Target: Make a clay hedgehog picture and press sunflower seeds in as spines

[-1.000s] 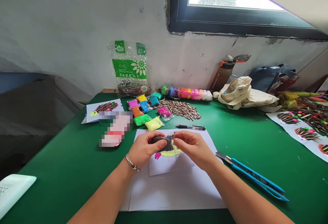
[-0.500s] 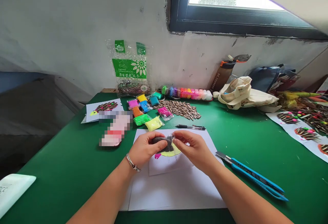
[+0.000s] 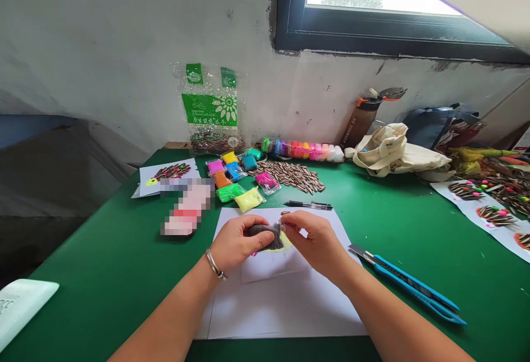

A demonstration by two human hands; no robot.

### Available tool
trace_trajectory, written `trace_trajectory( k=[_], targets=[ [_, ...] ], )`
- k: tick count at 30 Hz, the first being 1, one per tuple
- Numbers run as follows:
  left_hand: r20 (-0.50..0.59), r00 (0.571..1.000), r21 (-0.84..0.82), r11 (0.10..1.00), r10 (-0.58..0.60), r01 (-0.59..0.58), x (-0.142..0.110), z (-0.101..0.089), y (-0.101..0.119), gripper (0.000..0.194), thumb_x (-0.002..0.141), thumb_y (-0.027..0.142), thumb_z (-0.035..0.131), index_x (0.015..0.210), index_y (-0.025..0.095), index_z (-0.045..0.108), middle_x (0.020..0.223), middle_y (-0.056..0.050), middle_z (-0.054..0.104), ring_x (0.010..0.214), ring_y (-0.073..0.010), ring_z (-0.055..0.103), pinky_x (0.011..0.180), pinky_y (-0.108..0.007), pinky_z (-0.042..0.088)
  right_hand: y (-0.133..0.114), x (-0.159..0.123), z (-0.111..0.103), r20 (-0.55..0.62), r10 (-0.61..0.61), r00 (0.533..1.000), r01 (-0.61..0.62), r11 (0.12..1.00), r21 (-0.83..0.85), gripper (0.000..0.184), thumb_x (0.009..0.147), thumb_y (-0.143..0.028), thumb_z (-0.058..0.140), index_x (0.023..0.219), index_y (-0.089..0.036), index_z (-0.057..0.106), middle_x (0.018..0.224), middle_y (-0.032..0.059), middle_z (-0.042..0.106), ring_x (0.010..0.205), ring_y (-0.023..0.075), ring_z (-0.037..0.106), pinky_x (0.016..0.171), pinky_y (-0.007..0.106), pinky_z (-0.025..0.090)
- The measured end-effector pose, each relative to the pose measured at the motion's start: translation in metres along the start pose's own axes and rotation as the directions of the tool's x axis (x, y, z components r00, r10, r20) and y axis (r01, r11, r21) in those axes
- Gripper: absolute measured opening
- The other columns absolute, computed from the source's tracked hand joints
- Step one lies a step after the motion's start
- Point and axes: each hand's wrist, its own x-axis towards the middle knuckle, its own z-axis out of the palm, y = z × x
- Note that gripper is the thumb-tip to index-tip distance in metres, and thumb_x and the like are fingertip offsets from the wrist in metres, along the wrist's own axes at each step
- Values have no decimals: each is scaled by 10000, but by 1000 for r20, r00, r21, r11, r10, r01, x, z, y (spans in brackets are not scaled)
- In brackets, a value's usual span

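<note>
A green tabletop (image 3: 103, 262) stands against a scuffed pale wall (image 3: 124, 47), below a dark-framed window (image 3: 372, 28). The left fingers (image 3: 261, 240) are closed around a dark clay packet (image 3: 277, 236); the right fingers (image 3: 297, 220) pinch its clear wrapper, above a drawing sheet (image 3: 265, 271). That sheet lies on larger white paper (image 3: 285, 315). A pen (image 3: 308, 205) sits just beyond; a blue utility knife (image 3: 418, 289) slants away at the right. Colourful clay packets (image 3: 249, 200) and sunflower seeds (image 3: 293, 176) lie farther back. Green surface stretches from the paper to the tabletop's left edge.
</note>
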Motion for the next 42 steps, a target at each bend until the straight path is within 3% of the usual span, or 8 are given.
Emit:
trace_trajectory(
  k=[11,16,19,21,25,30,33,42],
  targets=[
    [-17,998,130,989,68,-65,-1,1,-2,306,703,426,662,863,168,696,714,-24,654,616,-167,570,557,-250,460,-2,-1,0,7,33,999,-32,997,-75,150,771,-115,504,676,-189,595,617,-27,505,589,104,442,539,228,311],
    [-25,1000,104,995,-3,5,-1,1,0,368,679,457,663,884,152,677,701,-19,639,574,-158,560,542,-263,468,-1,-2,0,-14,68,998,-69,997,-33,159,760,-115,492,718,-193,623,633,-24,544,601,108,457,551,230,328],
    [-90,996,107,994,-13,23,3,-4,-2,379,660,465,676,873,151,686,753,-37,665,646,-181,597,589,-276,483,0,-1,0,-23,152,988,-150,985,81,163,769,-151,505,757,-192,662,671,-10,600,632,119,500,589,237,374],
    [-154,988,117,993,3,15,6,-8,-5,383,650,470,688,869,155,701,797,-53,687,720,-205,622,633,-289,495,1,1,0,-11,269,963,-261,941,217,167,780,-203,527,810,-188,690,721,9,641,667,135,537,615,249,406],
    [-258,966,52,999,-2,16,12,-18,-14,427,633,479,715,903,149,708,857,-77,710,769,-228,649,667,-314,521,3,9,-2,56,468,882,-432,754,495,190,753,-269,597,870,-169,710,764,32,673,666,145,561,634,274,439],
    [-314,949,5,1000,14,-13,21,-24,-28,474,653,515,713,940,138,693,871,-87,715,737,-222,666,647,-323,543,4,12,-6,127,501,856,-450,601,661,174,715,-280,686,834,-155,711,723,32,676,603,116,542,632,274,422],
    [-363,930,128,992,54,-8,24,-27,-33,465,695,545,666,950,157,696,891,-74,729,754,-220,679,651,-313,547,3,11,-7,185,479,858,-451,531,717,215,716,-326,720,841,-152,707,726,41,678,600,116,549,623,273,419],
    [-477,867,471,875,145,113,28,-31,-31,315,743,464,622,929,231,725,928,-36,748,871,-250,674,763,-335,520,5,11,-6,194,443,876,-434,544,718,294,773,-437,693,703,-154,658,606,-1,590,524,81,464,535,240,352]
  ],
)
